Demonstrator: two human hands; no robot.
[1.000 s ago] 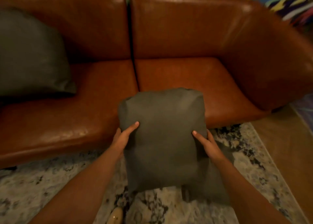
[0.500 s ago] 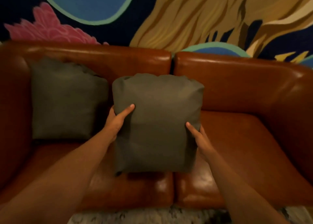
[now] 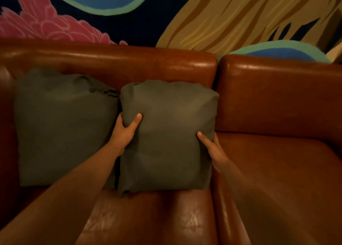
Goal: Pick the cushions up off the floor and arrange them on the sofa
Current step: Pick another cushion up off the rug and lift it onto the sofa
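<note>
Cushion (image 3: 166, 135) upright on sofa (image 3: 268, 100), gripped by left hand (image 3: 125, 131) and right hand (image 3: 214, 152)

The brown leather sofa (image 3: 185, 65) carries both cushions on its left seat, upright before the backrest. The left cushion (image 3: 61, 126), dark grey-green and rumpled along the top, stands by the sofa's arm. The right cushion (image 3: 166, 137), same colour, stands just beside it, edges touching, its far edge at the seat seam.
</note>
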